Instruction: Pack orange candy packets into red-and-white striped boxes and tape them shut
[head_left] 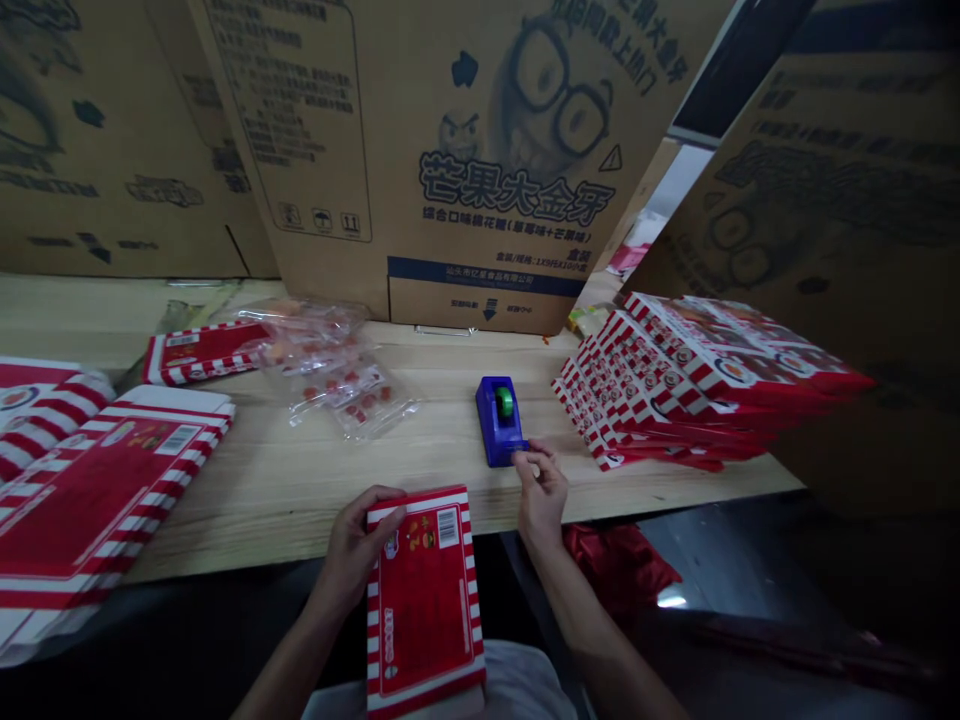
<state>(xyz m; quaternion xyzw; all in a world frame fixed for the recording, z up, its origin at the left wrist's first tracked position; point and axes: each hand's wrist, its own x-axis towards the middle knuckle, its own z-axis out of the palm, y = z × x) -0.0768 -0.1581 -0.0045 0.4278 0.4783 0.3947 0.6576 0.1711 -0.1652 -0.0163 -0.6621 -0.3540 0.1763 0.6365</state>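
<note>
My left hand (361,545) is closed on the upper left edge of a red box (427,600) with white-striped borders and a barcode, its thumb on the top face. The box lies tilted over my lap at the table's front edge. At the front of a blue tape dispenser (493,420), my right hand (541,490) pinches the end of the tape (517,449) between thumb and fingers. A green roll (505,402) sits inside the dispenser.
Clear packets of small candies (341,365) lie behind a stack of flat red-and-white cartons (105,480) on the left. Another red-striped box (202,350) is near them. Piled striped boxes (690,380) stand at right. Large cardboard cartons (480,130) line the table's back.
</note>
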